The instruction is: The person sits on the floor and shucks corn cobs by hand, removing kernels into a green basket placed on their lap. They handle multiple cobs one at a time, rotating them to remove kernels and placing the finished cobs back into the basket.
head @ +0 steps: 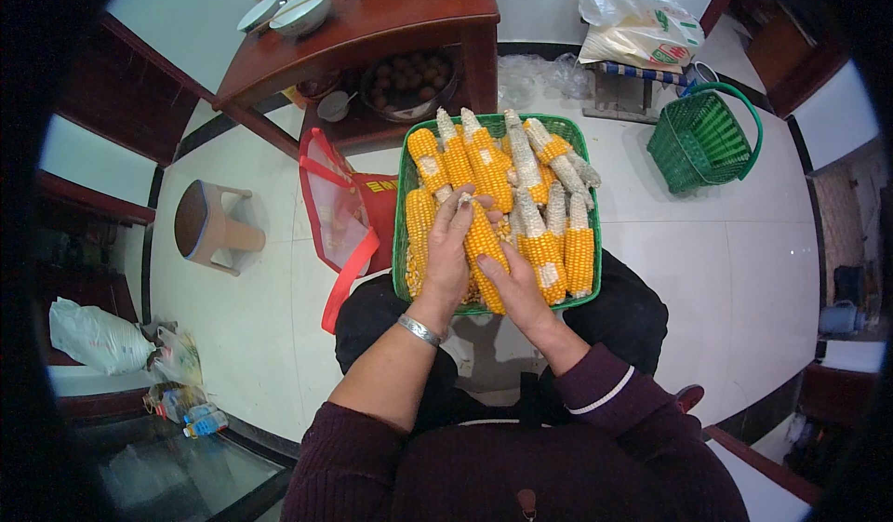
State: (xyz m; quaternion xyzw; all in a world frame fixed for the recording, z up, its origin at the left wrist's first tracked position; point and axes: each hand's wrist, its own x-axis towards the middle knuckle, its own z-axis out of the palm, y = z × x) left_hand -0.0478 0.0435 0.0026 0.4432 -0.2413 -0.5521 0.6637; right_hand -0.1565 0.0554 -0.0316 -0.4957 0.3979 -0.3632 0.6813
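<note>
Both my hands grip one ear of yellow corn (481, 243) above a green woven basket (595, 281). My left hand (446, 250) wraps the ear's far end, with the thumb along its side. Nearer to me, my right hand (516, 285) closes round the lower part, its thumb on the kernels. Kernels cover the visible side of this ear. In the basket lie several partly shelled ears, among them one with a bare patch (548, 271) and one with a long bare cob end (518, 138). Some loose kernels (413, 274) show at the basket's left side. The basket rests at my knees.
Left of the basket stands a red shopping bag (373, 201), and farther left a plastic stool (216, 225). A wooden table (391, 19) with bowls (303, 12) is ahead. At right stand a green handled basket (704, 138) and a low bench (621, 75) bearing plastic bags (635, 30).
</note>
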